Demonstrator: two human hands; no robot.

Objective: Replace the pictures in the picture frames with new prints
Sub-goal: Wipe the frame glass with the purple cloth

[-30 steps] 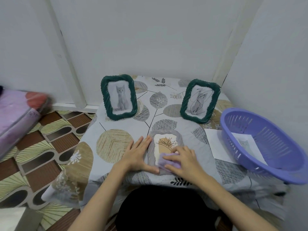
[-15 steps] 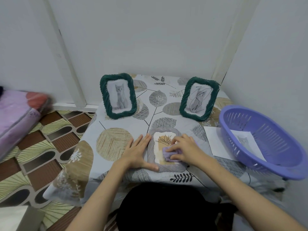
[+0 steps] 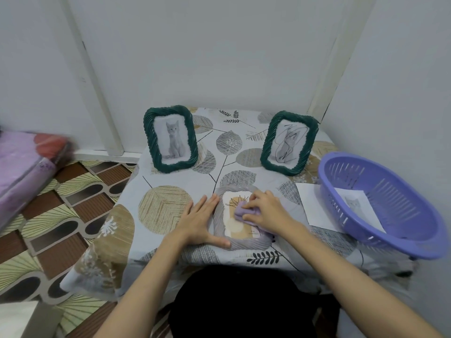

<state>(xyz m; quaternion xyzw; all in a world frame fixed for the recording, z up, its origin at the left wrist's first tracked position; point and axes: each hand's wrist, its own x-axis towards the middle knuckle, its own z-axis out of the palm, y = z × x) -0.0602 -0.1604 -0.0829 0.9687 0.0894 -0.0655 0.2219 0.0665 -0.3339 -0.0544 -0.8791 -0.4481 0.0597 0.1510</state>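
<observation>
Left hand point(image 3: 199, 222) lies flat on the tabletop point(image 3: 161, 208), fingers straight and spread, thumb along the near rim of the grey frame point(image 3: 240, 243), steadying it. Right hand point(image 3: 266, 211) is curled, its grip pinching a lilac cloth point(image 3: 241, 212) pressed on the frame's glass. The grey frame lies flat between both hands. Two green frames stand upright behind: cat frame point(image 3: 170, 139) left, scribble frame point(image 3: 289, 143) right. A print point(image 3: 360, 207) lies in the basket point(image 3: 415, 230).
</observation>
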